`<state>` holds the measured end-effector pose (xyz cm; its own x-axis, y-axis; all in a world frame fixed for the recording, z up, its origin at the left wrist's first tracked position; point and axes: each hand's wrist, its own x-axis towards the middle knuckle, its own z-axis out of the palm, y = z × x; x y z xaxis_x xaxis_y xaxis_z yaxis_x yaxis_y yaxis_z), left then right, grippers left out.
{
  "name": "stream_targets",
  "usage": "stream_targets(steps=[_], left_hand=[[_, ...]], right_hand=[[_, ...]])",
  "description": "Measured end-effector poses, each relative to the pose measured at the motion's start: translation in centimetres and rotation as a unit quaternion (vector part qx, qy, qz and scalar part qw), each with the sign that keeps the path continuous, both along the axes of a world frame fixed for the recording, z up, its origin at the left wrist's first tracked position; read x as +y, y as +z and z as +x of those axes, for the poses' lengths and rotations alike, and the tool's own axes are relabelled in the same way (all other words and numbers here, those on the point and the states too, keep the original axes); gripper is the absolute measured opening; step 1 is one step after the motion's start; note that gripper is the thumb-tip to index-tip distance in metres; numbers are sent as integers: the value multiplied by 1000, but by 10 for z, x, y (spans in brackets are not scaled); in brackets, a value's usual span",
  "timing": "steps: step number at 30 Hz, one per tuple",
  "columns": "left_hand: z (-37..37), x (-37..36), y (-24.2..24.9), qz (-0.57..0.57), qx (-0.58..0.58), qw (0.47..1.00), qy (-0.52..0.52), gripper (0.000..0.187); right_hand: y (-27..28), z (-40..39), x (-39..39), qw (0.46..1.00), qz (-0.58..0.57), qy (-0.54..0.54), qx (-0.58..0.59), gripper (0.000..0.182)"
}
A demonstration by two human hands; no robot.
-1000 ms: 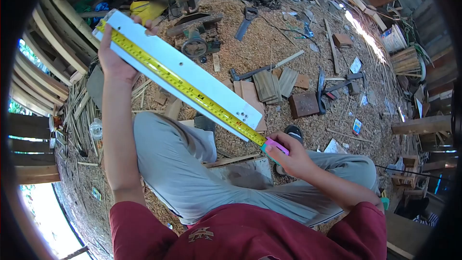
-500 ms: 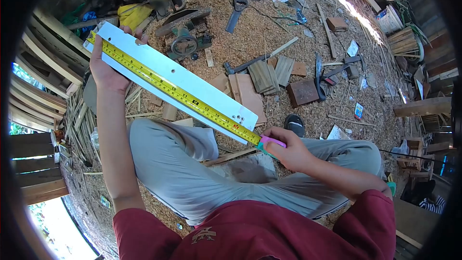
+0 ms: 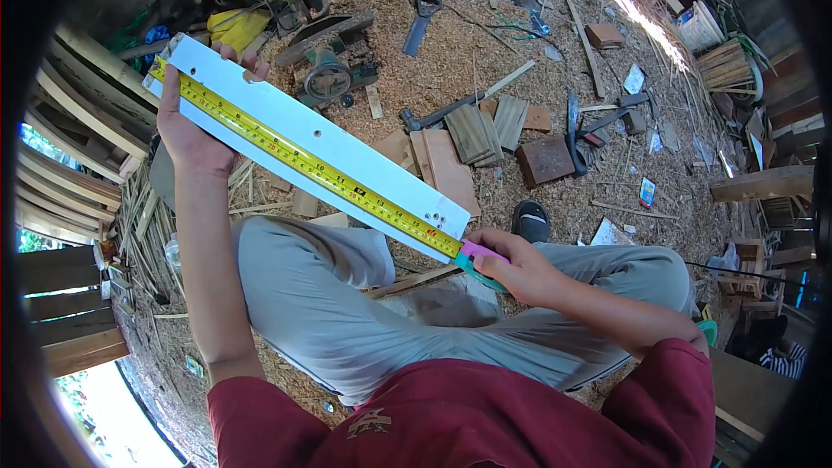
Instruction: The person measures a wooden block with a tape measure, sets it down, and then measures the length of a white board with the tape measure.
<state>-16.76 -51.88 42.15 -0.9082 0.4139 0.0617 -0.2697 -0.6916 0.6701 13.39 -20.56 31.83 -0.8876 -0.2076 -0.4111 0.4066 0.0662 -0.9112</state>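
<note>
A long white board [image 3: 347,152] with small holes slants across the view above my lap. My left hand [image 3: 192,126] grips its upper left end, thumb pressed on the yellow tape [image 3: 286,153] and fingers over the far edge. The tape lies stretched along the board's near side. At the lower right end, my right hand [image 3: 520,266] is closed around the pink and teal tape measure case [image 3: 477,262], which sits against the board's corner.
Sawdust covers the ground. Beyond the board are a handsaw [image 3: 422,24], a green machine [image 3: 328,78], a hammer [image 3: 433,115], wood blocks [image 3: 546,164] and another hammer [image 3: 620,114]. A white bucket [image 3: 698,29] stands at the far right. A striped garment shows at the right edge.
The tape case and my right hand have shifted slightly left, with less tape showing at that end. The board's left end has moved slightly left and up.
</note>
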Motion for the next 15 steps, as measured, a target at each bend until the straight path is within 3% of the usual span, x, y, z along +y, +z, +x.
stream_targets(steps=[2,7,15], left_hand=[[-3,-4,0,4,1,1000,-8,65],[-9,-10,-10,0,-5,1000,-26,63],[-3,-7,-6,7,2,1000,-28,58]], right_hand=[[-1,1,2,998,-61,22,3,43],[-5,6,3,997,-46,32,-45,49],[-13,1,-5,998,-36,-21,-45,32]])
